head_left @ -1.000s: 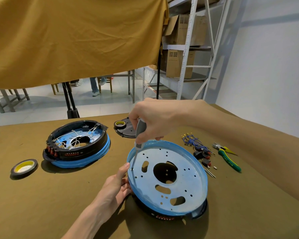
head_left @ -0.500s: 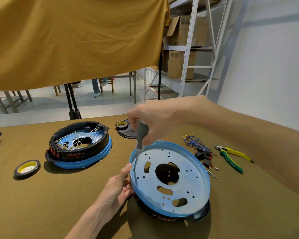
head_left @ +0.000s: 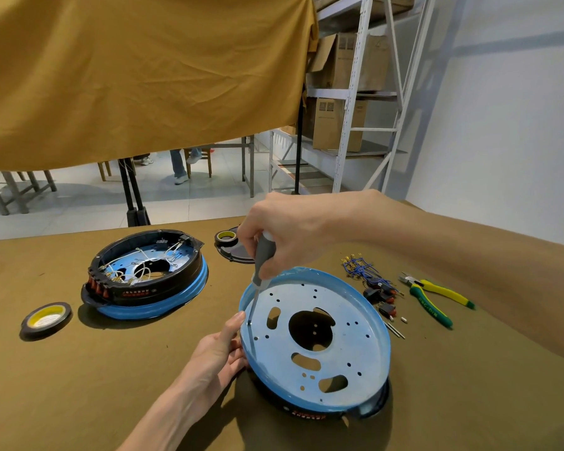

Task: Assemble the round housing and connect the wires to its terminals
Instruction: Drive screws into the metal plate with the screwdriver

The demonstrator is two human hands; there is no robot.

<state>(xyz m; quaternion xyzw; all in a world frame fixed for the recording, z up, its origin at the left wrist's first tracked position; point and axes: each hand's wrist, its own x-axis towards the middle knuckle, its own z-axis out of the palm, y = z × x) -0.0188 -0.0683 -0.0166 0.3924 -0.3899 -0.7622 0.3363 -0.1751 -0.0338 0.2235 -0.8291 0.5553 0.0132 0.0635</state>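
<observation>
Slippage is our main worry: our right hand (head_left: 290, 234) is curled around the grey handle of a screwdriver (head_left: 263, 255) whose thin shaft slants down to a hole near the left edge of the blue metal plate (head_left: 316, 333). That plate sits tilted on its black housing base (head_left: 368, 406), near the middle of the brown table (head_left: 111, 385). Our left hand (head_left: 215, 353) grips the plate's left rim, thumb up beside the tip. If the tip skids off the screw, which we cannot see clearly, it may jab that thumb or scratch the plate. Leaning too hard on one edge could rock the tilted assembly. The blue wires (head_left: 360, 270) and pliers (head_left: 432, 296) wait at the right, well apart from a second wired housing (head_left: 147, 275) at the far left.
</observation>
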